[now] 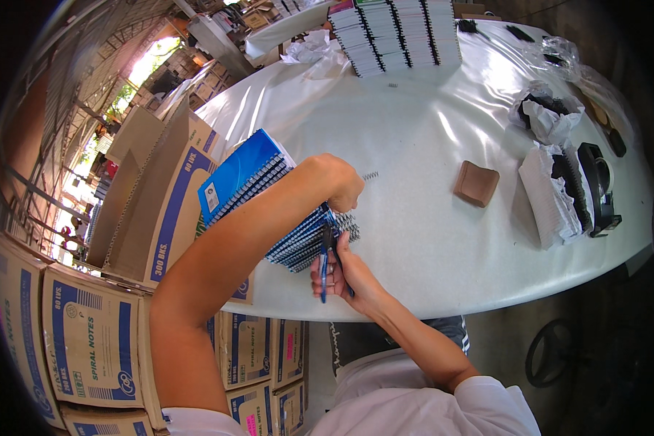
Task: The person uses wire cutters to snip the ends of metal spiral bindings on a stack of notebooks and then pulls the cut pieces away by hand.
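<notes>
A stack of spiral notebooks with blue covers lies tilted at the table's left edge, wire coils facing me. My left hand reaches across the stack to its right end, fingers curled closed; what they hold is hidden. Just below it, my right hand is closed around a pair of pliers with blue and black handles. The jaws point up at the coil ends, close under my left hand. Loose dark wire ends stick out there beside the right thumb.
Open cardboard box stands left of the notebooks, above stacked closed cartons. On the white table are a brown block, a coil scrap, crumpled paper, a tape dispenser and tall notebook stacks behind.
</notes>
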